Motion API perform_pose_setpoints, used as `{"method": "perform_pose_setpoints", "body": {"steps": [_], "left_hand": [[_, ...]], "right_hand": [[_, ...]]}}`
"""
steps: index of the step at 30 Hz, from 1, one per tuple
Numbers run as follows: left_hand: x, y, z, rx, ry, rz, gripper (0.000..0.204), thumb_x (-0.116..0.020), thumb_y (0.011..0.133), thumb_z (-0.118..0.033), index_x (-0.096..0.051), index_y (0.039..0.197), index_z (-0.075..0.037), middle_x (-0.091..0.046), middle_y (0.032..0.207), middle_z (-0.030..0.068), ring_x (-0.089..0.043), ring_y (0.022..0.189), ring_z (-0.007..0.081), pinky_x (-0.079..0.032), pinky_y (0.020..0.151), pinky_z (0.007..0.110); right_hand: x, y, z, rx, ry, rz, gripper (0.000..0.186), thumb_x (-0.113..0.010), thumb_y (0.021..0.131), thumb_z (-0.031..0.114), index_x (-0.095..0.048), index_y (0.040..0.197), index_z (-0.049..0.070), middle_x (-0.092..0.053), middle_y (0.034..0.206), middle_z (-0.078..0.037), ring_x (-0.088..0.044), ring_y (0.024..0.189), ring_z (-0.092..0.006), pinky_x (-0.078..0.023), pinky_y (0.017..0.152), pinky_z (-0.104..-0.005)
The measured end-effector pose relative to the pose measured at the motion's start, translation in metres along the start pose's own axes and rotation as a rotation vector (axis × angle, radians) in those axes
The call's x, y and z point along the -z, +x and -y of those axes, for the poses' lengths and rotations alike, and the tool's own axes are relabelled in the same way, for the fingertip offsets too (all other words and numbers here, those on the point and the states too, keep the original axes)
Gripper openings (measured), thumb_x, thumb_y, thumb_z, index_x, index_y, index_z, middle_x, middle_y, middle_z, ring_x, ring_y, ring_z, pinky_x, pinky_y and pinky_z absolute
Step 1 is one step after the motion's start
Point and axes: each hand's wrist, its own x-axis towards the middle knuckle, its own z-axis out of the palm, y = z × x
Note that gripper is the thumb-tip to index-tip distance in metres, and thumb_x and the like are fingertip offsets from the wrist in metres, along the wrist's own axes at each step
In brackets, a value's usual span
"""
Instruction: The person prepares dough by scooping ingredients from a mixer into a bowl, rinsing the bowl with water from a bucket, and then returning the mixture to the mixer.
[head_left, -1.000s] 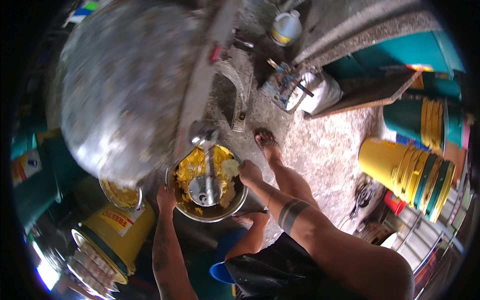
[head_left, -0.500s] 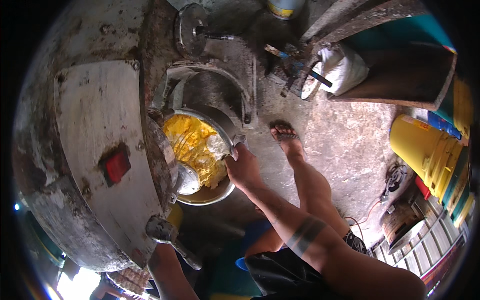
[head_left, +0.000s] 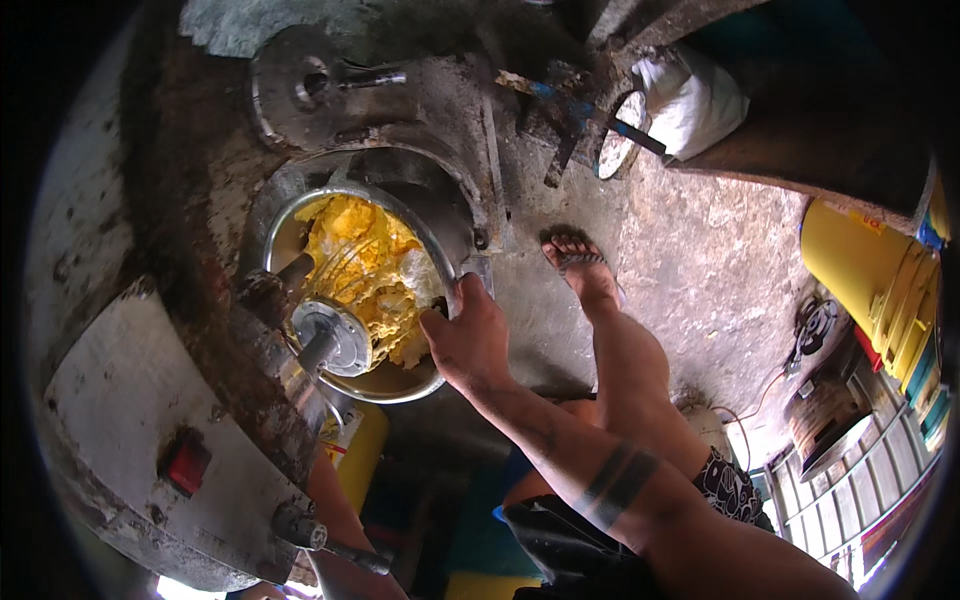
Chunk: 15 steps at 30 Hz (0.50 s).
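Note:
A round metal mixing bowl (head_left: 410,208) holds a lumpy yellow mass (head_left: 365,240) with a paler whitish patch on its right. The wires of a mixer whisk (head_left: 335,335) are sunk into that mass, and its metal hub and shaft lean in from the lower left. At the bowl's right side, my right hand (head_left: 472,335) is closed on the rim, thumb toward the inside. My left forearm (head_left: 345,520) passes behind the mixer's body, which hides the left hand.
The mixer's worn housing (head_left: 130,400), with a red switch (head_left: 186,462) and a lever (head_left: 320,535), fills the left. Stacked yellow buckets (head_left: 860,270) stand at right, near a fan-like round object (head_left: 818,325). A white sack (head_left: 690,100) lies at upper right. My sandaled foot (head_left: 578,255) rests on the concrete floor.
The view has shifted, so the mixer housing sits lower and farther left and more of the bowl and whisk hub shows. My right hand stays on the rim.

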Motion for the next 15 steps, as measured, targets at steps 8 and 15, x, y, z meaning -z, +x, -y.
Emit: {"method": "perform_pose_setpoints", "body": {"steps": [8, 15], "left_hand": [[-0.041, 0.062, -0.006, -0.135, -0.010, 0.018, 0.029, -0.068, 0.089, -0.016, -0.060, 0.111, 0.002, -0.067, 0.104, 0.0206, -0.064, 0.101, 0.0393, -0.049, 0.090, 0.044], [-0.063, 0.093, -0.011, -0.215, -0.012, 0.028, 0.029, -0.068, 0.089, -0.015, -0.060, 0.112, 0.002, -0.067, 0.105, 0.0202, -0.065, 0.101, 0.0385, -0.049, 0.090, 0.044]], "right_hand": [[0.008, 0.010, 0.016, 0.007, 0.087, -0.035, 0.036, -0.067, 0.076, 0.020, -0.054, 0.100, -0.004, -0.064, 0.099, -0.029, -0.063, 0.095, -0.0463, -0.049, 0.084, -0.0505], [0.003, 0.011, 0.021, -0.034, 0.099, -0.004, 0.038, -0.066, 0.075, 0.020, -0.053, 0.102, -0.004, -0.064, 0.102, -0.029, -0.062, 0.097, -0.0475, -0.048, 0.085, -0.0514]]}}
